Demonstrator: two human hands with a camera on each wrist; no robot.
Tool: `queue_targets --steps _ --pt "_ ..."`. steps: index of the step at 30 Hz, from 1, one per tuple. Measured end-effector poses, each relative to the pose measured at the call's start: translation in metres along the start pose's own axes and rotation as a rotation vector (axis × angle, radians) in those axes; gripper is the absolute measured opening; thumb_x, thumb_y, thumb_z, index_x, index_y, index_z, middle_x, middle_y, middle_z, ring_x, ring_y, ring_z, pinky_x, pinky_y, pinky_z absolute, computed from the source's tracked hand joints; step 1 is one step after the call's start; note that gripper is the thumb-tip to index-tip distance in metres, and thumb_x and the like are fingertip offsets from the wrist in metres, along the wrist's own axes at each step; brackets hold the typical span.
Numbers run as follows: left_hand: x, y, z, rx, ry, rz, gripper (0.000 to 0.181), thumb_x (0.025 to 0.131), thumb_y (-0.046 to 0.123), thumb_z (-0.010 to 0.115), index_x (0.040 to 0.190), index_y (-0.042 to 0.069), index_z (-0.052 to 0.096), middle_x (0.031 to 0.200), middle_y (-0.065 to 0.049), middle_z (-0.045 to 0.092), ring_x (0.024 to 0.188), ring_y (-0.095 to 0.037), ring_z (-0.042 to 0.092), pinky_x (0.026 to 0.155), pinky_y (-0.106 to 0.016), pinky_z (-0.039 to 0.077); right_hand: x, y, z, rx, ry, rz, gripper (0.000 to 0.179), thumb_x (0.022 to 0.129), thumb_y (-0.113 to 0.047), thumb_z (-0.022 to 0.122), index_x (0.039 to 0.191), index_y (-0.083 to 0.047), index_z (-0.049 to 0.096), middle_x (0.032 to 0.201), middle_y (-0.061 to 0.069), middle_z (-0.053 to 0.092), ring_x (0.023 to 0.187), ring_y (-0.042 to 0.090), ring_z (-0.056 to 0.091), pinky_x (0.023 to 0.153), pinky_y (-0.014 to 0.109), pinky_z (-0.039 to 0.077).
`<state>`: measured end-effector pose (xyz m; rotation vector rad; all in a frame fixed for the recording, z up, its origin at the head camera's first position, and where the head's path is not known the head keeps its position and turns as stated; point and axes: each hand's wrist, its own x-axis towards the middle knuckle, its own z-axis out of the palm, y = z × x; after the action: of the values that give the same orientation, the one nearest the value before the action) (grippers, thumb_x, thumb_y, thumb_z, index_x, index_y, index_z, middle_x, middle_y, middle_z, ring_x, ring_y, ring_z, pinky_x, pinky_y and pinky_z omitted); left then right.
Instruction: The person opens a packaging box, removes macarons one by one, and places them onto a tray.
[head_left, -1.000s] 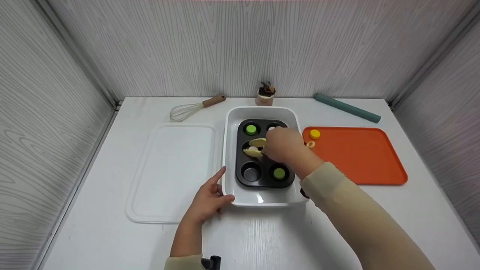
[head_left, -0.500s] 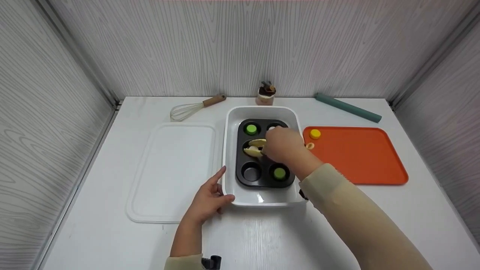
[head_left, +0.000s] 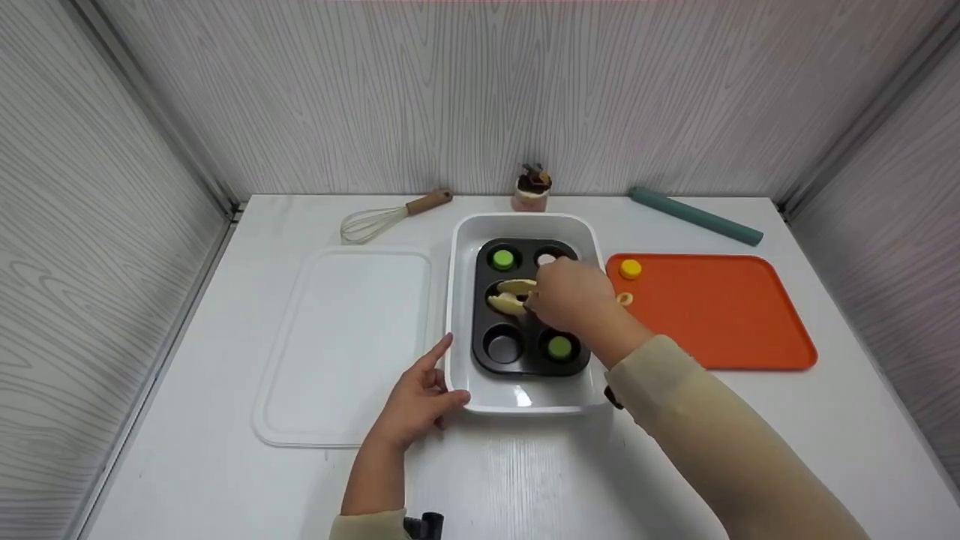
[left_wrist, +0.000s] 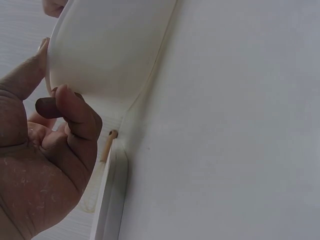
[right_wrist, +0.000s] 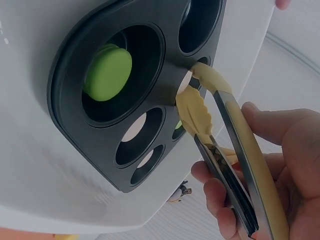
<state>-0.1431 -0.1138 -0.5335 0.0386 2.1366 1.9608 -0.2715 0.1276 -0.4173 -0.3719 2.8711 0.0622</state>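
My right hand (head_left: 574, 289) grips tongs (right_wrist: 195, 112) with yellow scalloped tips. The tips reach into the middle-left cup of a dark muffin tin (head_left: 529, 356), parted on either side of a pale round piece (head_left: 507, 297). Whether they touch it I cannot tell. Green pieces (head_left: 502, 259) sit in the far-left and near-right cups, a pinkish-white one (head_left: 546, 259) in the far-right cup. The near-left cup holds nothing; my right hand hides the middle-right one. My left hand (head_left: 411, 405) rests at the near-left corner of the white container (head_left: 525, 410) around the tin, index finger and thumb extended against it.
An orange tray (head_left: 720, 315) with a yellow round piece (head_left: 630, 268) lies to the right. On the left is a flat white lid-like panel (head_left: 345, 345). Along the back are a whisk (head_left: 394, 214), a small dessert-like cup (head_left: 531, 191) and a green rolling-pin-like rod (head_left: 696, 216).
My right hand has shifted slightly to the right with the tongs, showing more of the pinkish-white piece in the far-right cup. My left hand stays at the container's corner.
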Motion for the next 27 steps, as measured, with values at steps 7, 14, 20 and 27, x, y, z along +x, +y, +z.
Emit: queue_targets --steps 7,14,20,27 --pt "0.000 0.000 0.001 0.001 0.001 0.002 0.095 0.086 0.002 0.085 0.167 0.015 0.036 0.083 -0.008 0.063 0.058 -0.013 0.053 0.046 -0.025 0.046 -0.003 0.002 0.001 0.014 0.005 0.001 0.036 0.100 -0.043 0.066 0.087 -0.010 0.069 0.082 0.008 0.066 0.071 0.028 0.063 0.054 0.039 0.051" --pt "0.001 0.000 0.000 -0.013 -0.001 0.004 0.094 0.086 0.001 0.085 0.166 0.014 0.038 0.081 -0.008 0.060 0.059 -0.012 0.052 0.047 -0.025 0.046 -0.008 0.004 -0.004 0.023 0.045 0.002 0.034 0.101 -0.043 0.066 0.091 -0.011 0.069 0.082 0.008 0.066 0.069 0.028 0.063 0.055 0.040 0.052" --pt "-0.001 0.001 0.001 -0.032 0.013 -0.019 0.096 0.085 -0.001 0.085 0.166 0.016 0.037 0.081 -0.006 0.057 0.056 -0.011 0.049 0.047 -0.025 0.046 -0.016 0.015 -0.012 0.057 0.113 -0.026 0.032 0.101 -0.039 0.064 0.083 -0.013 0.069 0.078 0.007 0.064 0.068 0.030 0.061 0.054 0.042 0.049" --pt "0.000 0.001 0.001 -0.017 0.010 -0.016 0.097 0.085 0.000 0.085 0.167 0.016 0.036 0.081 -0.007 0.057 0.057 -0.012 0.049 0.048 -0.025 0.047 -0.027 0.036 -0.027 0.124 0.137 0.017 0.030 0.101 -0.042 0.068 0.095 -0.014 0.073 0.086 0.007 0.068 0.074 0.029 0.064 0.058 0.044 0.051"
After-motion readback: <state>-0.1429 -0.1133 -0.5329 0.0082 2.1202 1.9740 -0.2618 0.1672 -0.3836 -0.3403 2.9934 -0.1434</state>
